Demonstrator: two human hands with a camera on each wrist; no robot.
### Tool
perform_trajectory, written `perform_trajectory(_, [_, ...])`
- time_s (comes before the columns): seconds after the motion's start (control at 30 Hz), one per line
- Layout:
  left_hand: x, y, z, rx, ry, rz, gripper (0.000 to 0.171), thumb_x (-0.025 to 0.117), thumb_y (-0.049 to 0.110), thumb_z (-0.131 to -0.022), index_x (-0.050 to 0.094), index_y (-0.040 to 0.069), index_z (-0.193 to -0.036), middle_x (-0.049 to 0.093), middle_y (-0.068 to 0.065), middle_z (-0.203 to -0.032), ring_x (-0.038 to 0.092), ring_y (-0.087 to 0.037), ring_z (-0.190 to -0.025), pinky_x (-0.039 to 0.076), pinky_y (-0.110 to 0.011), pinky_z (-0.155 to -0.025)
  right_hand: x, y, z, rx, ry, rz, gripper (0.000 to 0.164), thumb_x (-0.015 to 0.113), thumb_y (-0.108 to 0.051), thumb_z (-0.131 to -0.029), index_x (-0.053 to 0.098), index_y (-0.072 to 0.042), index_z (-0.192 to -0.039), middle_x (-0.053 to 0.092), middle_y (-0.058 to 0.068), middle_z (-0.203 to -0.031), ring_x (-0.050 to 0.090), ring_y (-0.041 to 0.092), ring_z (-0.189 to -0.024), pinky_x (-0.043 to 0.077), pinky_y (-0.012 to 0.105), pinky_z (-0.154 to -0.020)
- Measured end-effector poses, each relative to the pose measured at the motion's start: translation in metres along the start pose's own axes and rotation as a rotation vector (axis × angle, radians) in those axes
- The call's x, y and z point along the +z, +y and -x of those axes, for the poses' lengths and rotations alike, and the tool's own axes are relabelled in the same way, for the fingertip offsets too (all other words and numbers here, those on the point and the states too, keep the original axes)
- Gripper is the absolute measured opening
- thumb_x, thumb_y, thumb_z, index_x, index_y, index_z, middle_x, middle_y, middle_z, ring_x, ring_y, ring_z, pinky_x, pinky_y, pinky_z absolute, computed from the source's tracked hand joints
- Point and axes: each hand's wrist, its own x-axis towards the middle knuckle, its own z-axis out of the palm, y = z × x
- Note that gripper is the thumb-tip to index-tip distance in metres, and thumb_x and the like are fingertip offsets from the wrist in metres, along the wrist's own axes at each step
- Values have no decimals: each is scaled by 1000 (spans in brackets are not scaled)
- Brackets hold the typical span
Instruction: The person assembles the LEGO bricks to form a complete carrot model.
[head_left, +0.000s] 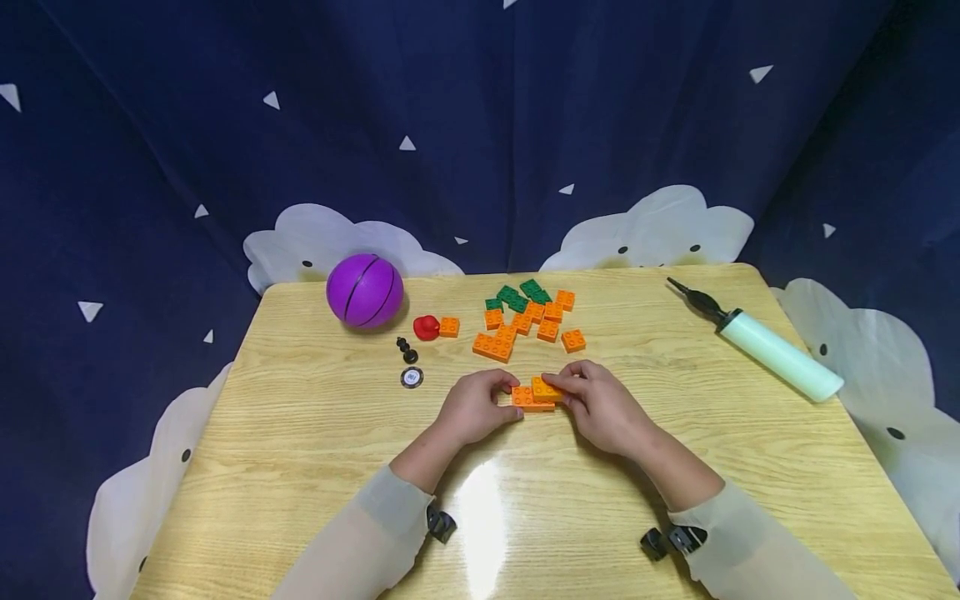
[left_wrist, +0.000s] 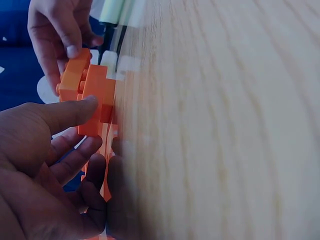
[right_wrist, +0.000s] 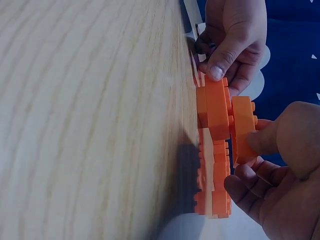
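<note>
The left hand (head_left: pixel 471 407) pinched an orange lower brick (head_left: pixel 521 401), a smaller brick (right_wrist: pixel 201 107) beneath, at the table (head_left: pixel 315 467); the right hand (head_left: pixel 603 410) gripped an upper brick (head_left: pixel 545 389) over its top — apparently stacking, calling for alignment and pressing. Beyond lay one chip (head_left: pixel 411 377), one pump (head_left: pixel 780 356), one black piece (head_left: pixel 409 356), orange bricks (head_left: pixel 547 331) too crowded to count, one red hat (head_left: pixel 425 327), one purple ball (head_left: pixel 360 292) and similarly crowded green bricks (head_left: pixel 507 294).

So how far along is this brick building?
Looks done: the middle brick, gripped by the left hand, sits on a lower brick. Under way: the right hand pinches an upper brick, a gap showing beneath it. Left: probably pressing it down; other orange bricks and green bricks beyond may follow.
</note>
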Motion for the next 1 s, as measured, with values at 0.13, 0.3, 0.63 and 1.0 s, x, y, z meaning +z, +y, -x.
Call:
perform_trajectory(0.13, [0,0,0,-2,0,-1,37,88,31,-84,74,20,-117,70,3,-103,56,-13,-80,48,-33,-79,1,0,2,-8,2,10,42,69,-4,-98,70,-19,-137,60,5,-119,57,24,-107,51,44,-94])
perform_trajectory(0.3, [0,0,0,-3,3,-4,37,88,30,-84,74,20,-117,71,3,-104,56,-12,-80,48,-33,-79,1,0,4,-31,13,41,42,70,-4,-97,71,-19,-136,59,4,-118,56,23,-106,51,43,-93])
perform_trajectory(0.63, [0,2,1,-8,2,-8,36,88,30,-85,74,20,-116,71,2,-104,57,-13,-81,49,-33,-79,1,-1,5,-42,14,70,41,69,-4,-97,71,-18,-135,59,4,-118,56,24,-107,50,45,-95])
perform_trajectory(1.0, [1,1,0,-3,11,-25,32,88,31,-84,75,23,-113,70,4,-99,57,-12,-82,48,-32,-76,0,-2,4,-59,13,102,39,70,-5,-97,73,-19,-133,59,4,-117,54,26,-108,50,45,-95])
